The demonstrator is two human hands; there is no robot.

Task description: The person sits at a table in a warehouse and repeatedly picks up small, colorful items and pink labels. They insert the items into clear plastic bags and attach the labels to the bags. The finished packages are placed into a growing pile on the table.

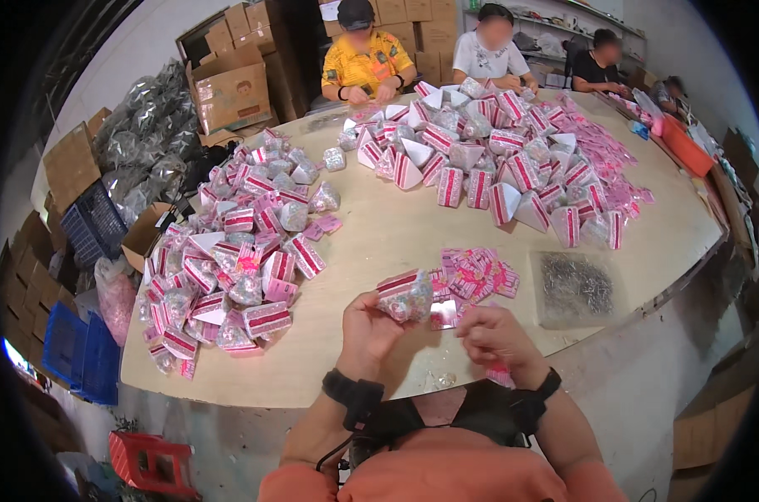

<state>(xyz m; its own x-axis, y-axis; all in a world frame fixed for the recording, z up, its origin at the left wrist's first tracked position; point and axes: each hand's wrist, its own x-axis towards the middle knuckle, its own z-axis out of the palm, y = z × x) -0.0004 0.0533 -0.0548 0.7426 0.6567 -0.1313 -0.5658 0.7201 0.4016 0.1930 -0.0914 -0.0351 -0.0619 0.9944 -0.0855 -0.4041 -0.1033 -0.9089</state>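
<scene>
My left hand (369,335) grips a clear bag (405,296) above the near part of the table; the bag holds a wedge with pink and white bands, like a slice of cake, and small colourful bits. My right hand (503,336) is curled closed to its right, with a pink card (500,374) sticking out from beneath the fingers. Whether the fingertips also pinch something small is too fine to make out. Just beyond my hands lies a loose pile of pink cards (473,273). Right of it, a shallow clear tray (546,318) contains many small dark metal pieces.
Heaps of similar bagged wedges cover the table's left side (229,268) and far side (496,151). More pink cards (601,159) spread at the far right. Several people sit along the far edge. Cartons (233,92), a blue crate (80,353) and a red stool (149,463) stand around the table.
</scene>
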